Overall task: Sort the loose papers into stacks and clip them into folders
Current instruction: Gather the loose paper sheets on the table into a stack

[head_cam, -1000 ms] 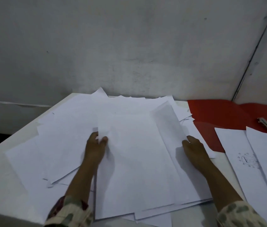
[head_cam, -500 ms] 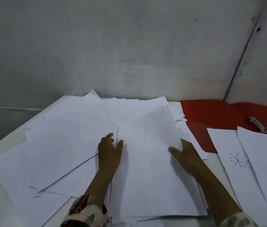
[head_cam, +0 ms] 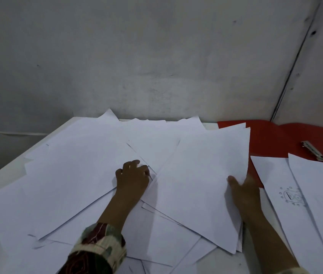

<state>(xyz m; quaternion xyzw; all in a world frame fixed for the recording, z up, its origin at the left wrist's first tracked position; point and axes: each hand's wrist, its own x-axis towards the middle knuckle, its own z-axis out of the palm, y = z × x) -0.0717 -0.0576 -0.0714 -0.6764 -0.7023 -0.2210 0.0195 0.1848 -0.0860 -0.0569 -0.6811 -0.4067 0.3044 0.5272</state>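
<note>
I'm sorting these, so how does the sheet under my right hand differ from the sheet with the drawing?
The held sheet looks blank; the drawn sheet shows a small sketch. The held sheet tops the middle pile, gripped at its edge by the right hand; the drawn sheet lies untouched, partly on the red folder. Both are white.

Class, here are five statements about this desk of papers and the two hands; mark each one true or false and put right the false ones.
1. The red folder lies open at the far right of the table. True.
2. The metal clip is fastened over a stack of papers. False: it lies bare on the folder, no paper under it.
3. The right hand grips the edge of a white sheet. True.
4. The left hand is raised off the papers. False: it rests on the loose papers.
5. The sheet with a small drawing lies left of both hands. False: right.
</note>
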